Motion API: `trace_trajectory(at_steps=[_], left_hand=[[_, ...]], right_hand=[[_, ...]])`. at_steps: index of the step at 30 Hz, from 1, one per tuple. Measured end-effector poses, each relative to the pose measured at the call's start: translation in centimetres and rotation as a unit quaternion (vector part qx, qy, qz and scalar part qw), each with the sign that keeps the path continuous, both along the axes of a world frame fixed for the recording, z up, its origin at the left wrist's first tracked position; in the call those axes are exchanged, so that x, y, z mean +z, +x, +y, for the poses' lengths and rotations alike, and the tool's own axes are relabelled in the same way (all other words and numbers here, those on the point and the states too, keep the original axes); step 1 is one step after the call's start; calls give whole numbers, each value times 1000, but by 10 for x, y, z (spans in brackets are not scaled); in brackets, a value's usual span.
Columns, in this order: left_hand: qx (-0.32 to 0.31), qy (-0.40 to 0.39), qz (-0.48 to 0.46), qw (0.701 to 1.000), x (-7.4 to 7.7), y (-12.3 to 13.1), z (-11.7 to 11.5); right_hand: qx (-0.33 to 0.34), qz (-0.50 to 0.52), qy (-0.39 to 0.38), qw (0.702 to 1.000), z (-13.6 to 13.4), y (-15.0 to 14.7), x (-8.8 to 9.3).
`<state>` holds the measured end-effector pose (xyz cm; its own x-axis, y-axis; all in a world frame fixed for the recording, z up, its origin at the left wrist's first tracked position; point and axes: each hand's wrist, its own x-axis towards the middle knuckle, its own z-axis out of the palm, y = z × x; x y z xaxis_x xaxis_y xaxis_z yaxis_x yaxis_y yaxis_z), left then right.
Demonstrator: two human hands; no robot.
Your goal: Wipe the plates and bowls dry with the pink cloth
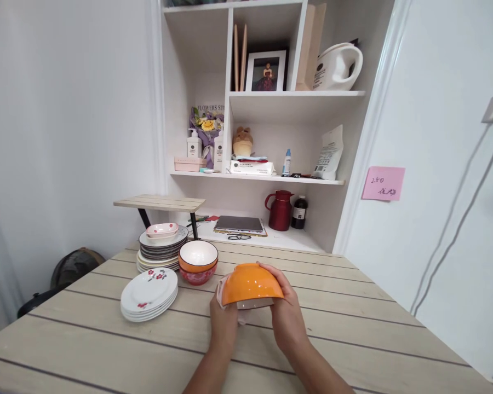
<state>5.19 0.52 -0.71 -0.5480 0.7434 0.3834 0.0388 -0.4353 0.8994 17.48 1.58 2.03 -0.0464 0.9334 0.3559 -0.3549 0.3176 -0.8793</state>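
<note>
An orange bowl point(252, 282) with a white inside is tipped over above the table, its opening facing down and toward me. My right hand point(287, 312) grips its right side, with fingers up along the outer wall. My left hand point(224, 317) is closed at the left side, holding a pale pink cloth point(221, 290) against the bowl; its fingertips are hidden. To the left, another orange bowl point(198, 254) with a white inside sits in a red patterned bowl point(198, 274). Beside them is a stack of white plates point(148, 293) with red flowers.
Behind the flowered plates stands a taller stack of plates point(163, 251) topped by small pink-patterned dishes point(162, 230). A small raised wooden stand point(160, 203) is at the back left. White shelves hold a red jug point(280, 210), a dark bottle point(299, 212) and a laptop point(238, 224).
</note>
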Motion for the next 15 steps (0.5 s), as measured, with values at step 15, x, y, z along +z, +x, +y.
trace_trajectory(at_steps=[15], left_hand=[[98, 12, 253, 962, -18, -3, -6]], right_hand=[[-217, -242, 252, 912, 9, 11, -6]])
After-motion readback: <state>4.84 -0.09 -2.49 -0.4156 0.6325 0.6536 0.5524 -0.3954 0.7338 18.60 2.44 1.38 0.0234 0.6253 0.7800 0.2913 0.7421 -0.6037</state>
